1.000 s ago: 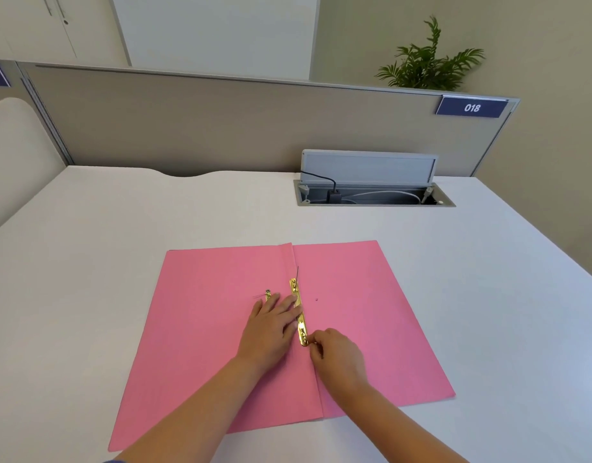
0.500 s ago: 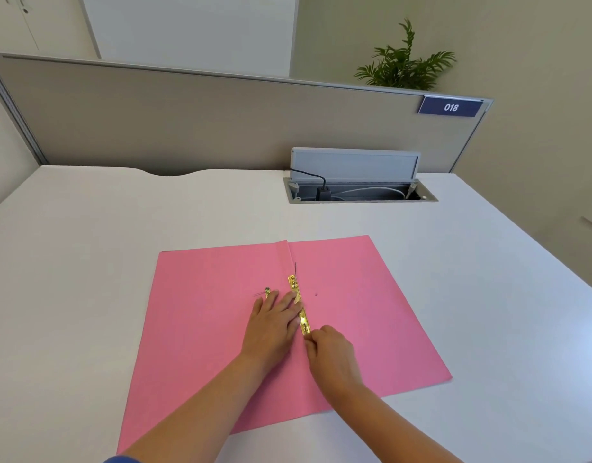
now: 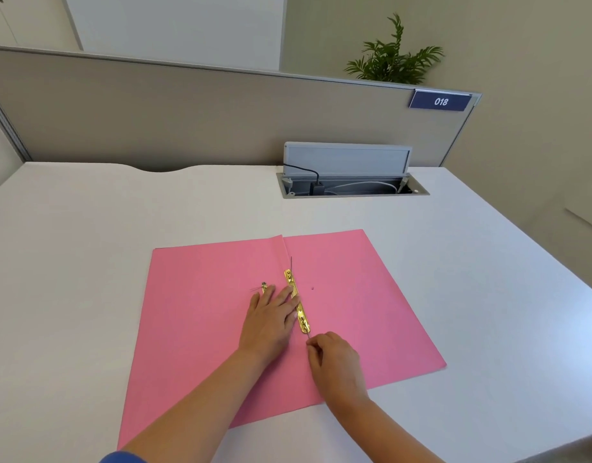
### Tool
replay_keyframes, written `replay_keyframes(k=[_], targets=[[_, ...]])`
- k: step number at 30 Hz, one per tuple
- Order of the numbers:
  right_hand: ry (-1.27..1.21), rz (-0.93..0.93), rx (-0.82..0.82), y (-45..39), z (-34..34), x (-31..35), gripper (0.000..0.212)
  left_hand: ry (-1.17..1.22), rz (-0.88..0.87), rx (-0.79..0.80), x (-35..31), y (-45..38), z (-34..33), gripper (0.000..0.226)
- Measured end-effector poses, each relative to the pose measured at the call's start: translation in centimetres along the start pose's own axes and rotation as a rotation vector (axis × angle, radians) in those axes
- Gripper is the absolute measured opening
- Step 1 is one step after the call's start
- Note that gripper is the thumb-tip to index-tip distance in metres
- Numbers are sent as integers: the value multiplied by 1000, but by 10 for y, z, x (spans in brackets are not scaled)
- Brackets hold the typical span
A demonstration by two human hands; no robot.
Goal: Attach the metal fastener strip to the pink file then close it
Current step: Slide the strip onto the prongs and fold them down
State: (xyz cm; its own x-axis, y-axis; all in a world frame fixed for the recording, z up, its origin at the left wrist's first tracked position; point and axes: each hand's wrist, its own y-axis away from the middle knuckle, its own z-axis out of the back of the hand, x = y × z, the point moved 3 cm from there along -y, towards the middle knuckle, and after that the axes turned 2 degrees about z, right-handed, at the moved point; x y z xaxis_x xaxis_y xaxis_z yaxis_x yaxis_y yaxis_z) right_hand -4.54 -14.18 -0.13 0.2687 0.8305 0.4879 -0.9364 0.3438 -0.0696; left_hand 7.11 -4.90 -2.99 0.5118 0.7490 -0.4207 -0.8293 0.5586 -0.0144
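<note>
The pink file [image 3: 361, 295] lies open and flat on the white desk. A gold metal fastener strip [image 3: 298, 300] runs along its centre fold, with a thin dark prong sticking out at each end. My left hand [image 3: 271, 317] lies flat on the left cover, fingers spread, fingertips pressing the strip's left edge. My right hand [image 3: 333, 357] sits just below the strip's near end, its fingers pinched on the thin prong there. A small gold fastener piece [image 3: 264, 287] lies on the left cover by my left fingertips.
An open cable box [image 3: 351, 185] with a raised grey lid and a plugged-in black cable is sunk into the desk [image 3: 87, 262] at the back. A beige partition [image 3: 187, 111] with a "018" tag borders the far edge. The desk's right edge slopes close by.
My right hand has slid a little toward me, away from the strip's near end, drawing the thin prong out. My left hand stays pressed on the strip. The camera view shifted slightly.
</note>
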Motion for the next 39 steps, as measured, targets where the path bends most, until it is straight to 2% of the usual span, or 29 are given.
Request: replay_keyframes(k=[3, 6, 10, 13, 17, 22, 26, 31, 39], targets=[[-111, -54, -65, 0, 4, -4, 19, 8, -2, -1, 1, 1, 1, 44], [-275, -184, -146, -5, 11, -15, 14, 12, -11, -10, 0, 1, 2, 44], [-444, -321, -167, -26, 25, -32, 13, 29, -6, -22, 0, 2, 3, 43], [-553, -330, -143, -51, 35, -36, 13, 43, -3, -27, 0, 3, 3, 42], [-627, -264, 7, -87, 35, -26, 12, 28, -5, -37, -1, 3, 5, 41], [-584, -95, 243, -122, 22, -5, 29, -9, -1, -20, -1, 4, 2, 43], [-497, -1, 345, -142, 14, 8, 33, -49, -28, -37, -2, 5, 3, 44], [-359, 75, 361, -160, 7, 11, 18, -56, -27, -71, -3, 5, 4, 43], [-245, 32, 303, -175, 1, 2, 14, -19, -20, -86, -3, 5, 5, 44]])
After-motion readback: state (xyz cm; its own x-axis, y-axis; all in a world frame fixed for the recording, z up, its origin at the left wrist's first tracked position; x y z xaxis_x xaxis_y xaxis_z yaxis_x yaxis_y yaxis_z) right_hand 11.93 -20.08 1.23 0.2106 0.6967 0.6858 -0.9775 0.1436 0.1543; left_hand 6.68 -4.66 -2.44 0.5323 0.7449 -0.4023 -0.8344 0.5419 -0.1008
